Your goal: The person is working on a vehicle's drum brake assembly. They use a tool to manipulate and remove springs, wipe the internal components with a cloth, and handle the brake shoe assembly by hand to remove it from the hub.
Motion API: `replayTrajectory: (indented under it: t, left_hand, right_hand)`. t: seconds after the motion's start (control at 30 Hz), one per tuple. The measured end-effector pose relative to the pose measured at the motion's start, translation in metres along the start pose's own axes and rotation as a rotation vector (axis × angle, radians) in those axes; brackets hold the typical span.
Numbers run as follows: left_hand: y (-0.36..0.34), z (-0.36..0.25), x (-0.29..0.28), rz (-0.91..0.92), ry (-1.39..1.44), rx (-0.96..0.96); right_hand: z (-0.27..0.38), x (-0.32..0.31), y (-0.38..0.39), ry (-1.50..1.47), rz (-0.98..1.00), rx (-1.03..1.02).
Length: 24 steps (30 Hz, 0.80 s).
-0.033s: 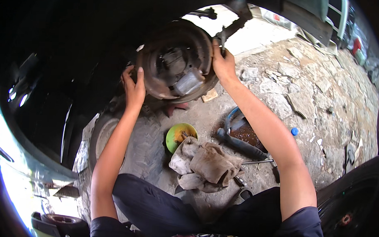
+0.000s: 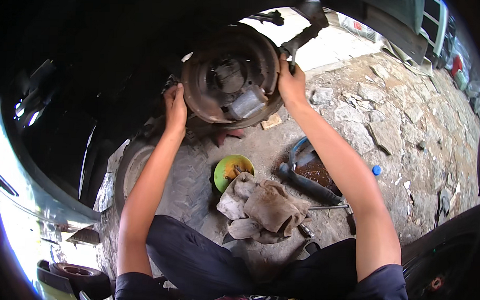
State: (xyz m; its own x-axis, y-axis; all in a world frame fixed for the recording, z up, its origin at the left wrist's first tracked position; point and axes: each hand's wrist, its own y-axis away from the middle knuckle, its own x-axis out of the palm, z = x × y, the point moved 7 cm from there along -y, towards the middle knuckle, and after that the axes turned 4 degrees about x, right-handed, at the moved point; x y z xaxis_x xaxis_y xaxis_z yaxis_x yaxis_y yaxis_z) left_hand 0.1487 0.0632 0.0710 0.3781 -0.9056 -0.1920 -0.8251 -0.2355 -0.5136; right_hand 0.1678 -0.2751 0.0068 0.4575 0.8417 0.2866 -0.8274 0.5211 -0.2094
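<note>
A round, rusty metal brake assembly (image 2: 206,69) with a pale grey cylindrical part (image 2: 246,102) low on its face is at the top middle, under the dark vehicle body. My left hand (image 2: 175,105) has its fingers curled at the assembly's left edge. My right hand (image 2: 291,85) grips its right edge, beside a dark metal arm (image 2: 302,35). The far sides of both hands' fingers are partly hidden.
A tyre (image 2: 178,169) lies between my left forearm and a green bowl (image 2: 231,163). Near the bowl are stained rags (image 2: 270,204), a cut plastic container with brown liquid (image 2: 316,171), metal tools (image 2: 328,207) and a blue cap (image 2: 377,169). Broken stone paving (image 2: 399,118) spreads rightward.
Both hands and the round assembly appear a little farther right and slightly higher. The floor and things on it have shifted slightly right in the picture too.
</note>
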Motion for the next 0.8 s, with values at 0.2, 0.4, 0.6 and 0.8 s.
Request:
replayTrajectory:
  t: [0.2,0.4,0.6,0.8]
  left_hand:
    - [0.020,0.041,0.008,0.169,0.198,-0.178]
    - [0.018,0.053,0.007,0.132,0.187,-0.405]
    - [0.023,0.056,0.010,0.120,0.074,-0.325]
    - [0.019,0.066,0.004,0.061,0.045,-0.328]
  right_hand:
    - [-0.013,-0.003,0.032,0.045,0.086,-0.051]
    - [-0.016,-0.003,0.054,0.041,0.185,-0.020]
    - [-0.007,-0.001,0.052,0.066,0.196,-0.035]
    - [-0.007,0.006,0.056,0.063,0.149,-0.020]
